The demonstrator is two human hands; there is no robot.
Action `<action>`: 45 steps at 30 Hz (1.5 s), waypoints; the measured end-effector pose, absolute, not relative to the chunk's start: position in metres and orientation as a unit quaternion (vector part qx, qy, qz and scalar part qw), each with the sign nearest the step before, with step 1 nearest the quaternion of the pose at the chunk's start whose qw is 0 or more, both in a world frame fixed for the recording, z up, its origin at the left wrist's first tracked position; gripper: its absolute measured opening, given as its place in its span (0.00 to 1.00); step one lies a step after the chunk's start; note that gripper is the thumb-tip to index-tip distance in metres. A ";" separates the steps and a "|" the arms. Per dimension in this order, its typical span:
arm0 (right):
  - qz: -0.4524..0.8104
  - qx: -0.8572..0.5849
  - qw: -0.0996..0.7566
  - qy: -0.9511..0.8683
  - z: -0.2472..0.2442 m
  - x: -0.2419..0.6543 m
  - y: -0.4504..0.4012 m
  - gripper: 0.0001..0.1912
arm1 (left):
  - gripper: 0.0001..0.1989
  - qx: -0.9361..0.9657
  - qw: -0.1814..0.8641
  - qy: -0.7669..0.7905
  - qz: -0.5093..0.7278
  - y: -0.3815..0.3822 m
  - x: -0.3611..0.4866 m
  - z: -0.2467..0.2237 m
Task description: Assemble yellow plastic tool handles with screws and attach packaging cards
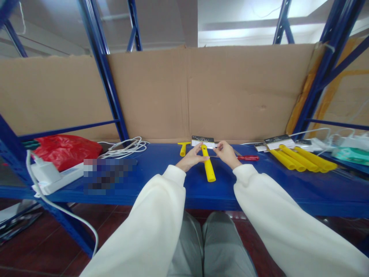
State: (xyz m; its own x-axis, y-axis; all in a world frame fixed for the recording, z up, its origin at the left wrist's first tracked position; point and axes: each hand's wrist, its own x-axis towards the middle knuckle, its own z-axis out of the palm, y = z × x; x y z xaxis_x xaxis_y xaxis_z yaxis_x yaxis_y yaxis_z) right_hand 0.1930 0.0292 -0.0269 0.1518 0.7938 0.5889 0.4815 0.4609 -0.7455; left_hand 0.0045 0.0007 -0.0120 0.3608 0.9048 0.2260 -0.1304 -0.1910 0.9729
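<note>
I'm logging, remotely, a small T-shaped yellow piece (183, 148) lying left on the blue shelf (155, 169); the left hand (190, 158) is pinching the smooth, tubular yellow handle (209, 171) mid-shelf, where a light hold could let it twist. The right hand's (226, 153) fingers are curling close, contents untellable, beside a glossy red-handled screwdriver (248, 158) a careless wrist could be nudging.

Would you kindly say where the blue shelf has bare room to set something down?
Bare patches lie between the white cable coil and the left hand, and in front of the red screwdriver handle. It's crowded around the red bag and the yellow handles at right.
</note>
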 end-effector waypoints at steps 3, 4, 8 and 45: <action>0.221 -0.464 0.545 -0.662 -0.022 0.184 0.020 0.15 | 0.49 0.609 0.549 0.319 0.475 0.001 0.004 -0.011; 0.253 -0.448 0.537 -0.669 -0.021 0.181 0.016 0.16 | 0.50 0.609 0.549 0.318 0.476 0.000 0.005 -0.011; 0.330 -0.415 0.514 -0.674 -0.019 0.172 0.007 0.18 | 0.51 0.614 0.566 0.313 0.453 -0.001 0.005 -0.011; 0.328 -0.510 0.366 -0.706 -0.003 0.167 -0.016 0.30 | 0.54 0.664 0.504 0.404 0.377 -0.006 0.004 -0.004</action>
